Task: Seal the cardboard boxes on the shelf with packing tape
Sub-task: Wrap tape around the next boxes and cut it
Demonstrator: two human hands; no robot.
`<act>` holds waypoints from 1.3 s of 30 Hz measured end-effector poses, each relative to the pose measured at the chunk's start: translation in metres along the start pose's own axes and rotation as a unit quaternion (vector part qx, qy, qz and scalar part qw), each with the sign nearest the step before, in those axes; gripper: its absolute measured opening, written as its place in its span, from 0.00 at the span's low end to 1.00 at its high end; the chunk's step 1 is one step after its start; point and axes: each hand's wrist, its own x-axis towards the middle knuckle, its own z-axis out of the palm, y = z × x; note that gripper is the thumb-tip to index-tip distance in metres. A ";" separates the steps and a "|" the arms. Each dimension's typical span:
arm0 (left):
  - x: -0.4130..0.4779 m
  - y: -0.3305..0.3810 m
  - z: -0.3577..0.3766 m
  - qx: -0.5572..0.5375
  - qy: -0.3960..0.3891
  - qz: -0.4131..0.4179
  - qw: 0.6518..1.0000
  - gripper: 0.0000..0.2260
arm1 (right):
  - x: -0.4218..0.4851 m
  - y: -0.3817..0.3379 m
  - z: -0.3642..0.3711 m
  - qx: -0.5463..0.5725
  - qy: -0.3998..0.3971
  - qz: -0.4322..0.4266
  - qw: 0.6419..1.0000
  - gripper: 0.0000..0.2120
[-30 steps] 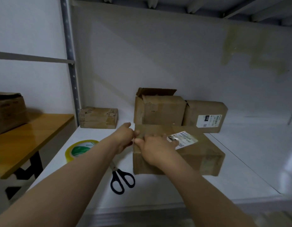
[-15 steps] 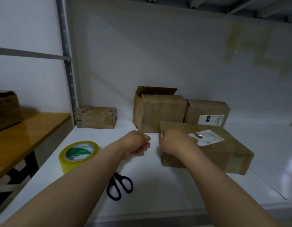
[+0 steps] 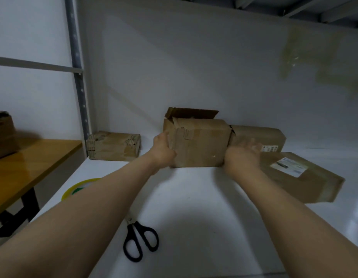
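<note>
The brown cardboard box with open top flaps (image 3: 198,145) sits at the back of the white shelf (image 3: 194,201), close to the wall. I have both arms stretched out long and straight to it, one on each side.

My left hand (image 3: 164,149) is on the box's left side. Its fingers lie along the corner edge and its thumb rests on the front. It is loose, not clenched. My right hand (image 3: 242,155) is at the box's right side with its fingers spread and loose, holding nothing. It is blurry, so I cannot tell if it touches the box.

The box stands upright. One flap at the back sticks up, and the top is not shut. The front looks worn, with bits of old tape and small tears.

Just behind my right hand is a long brown box with a small white label (image 3: 260,137). A flat brown box with a big white label (image 3: 314,181) lies at an angle on the right. A small taped brown box (image 3: 114,146) sits in the left back corner.

Near me, the yellow roll of packing tape (image 3: 82,187) peeks out from behind my left arm. The black scissors (image 3: 141,240) lie on the shelf between my arms.
</note>
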 end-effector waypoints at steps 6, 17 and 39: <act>0.035 0.017 -0.010 0.065 -0.004 0.036 0.997 0.40 | 0.009 -0.031 -0.008 0.360 -0.011 -0.113 0.926 0.32; 0.044 0.034 -0.006 0.193 -0.006 0.062 0.979 0.38 | 0.032 -0.057 -0.009 0.568 -0.035 -0.065 0.820 0.30; -0.008 0.053 -0.012 -0.049 0.034 -0.012 0.998 0.24 | -0.027 -0.025 -0.064 0.320 0.028 -0.136 0.937 0.04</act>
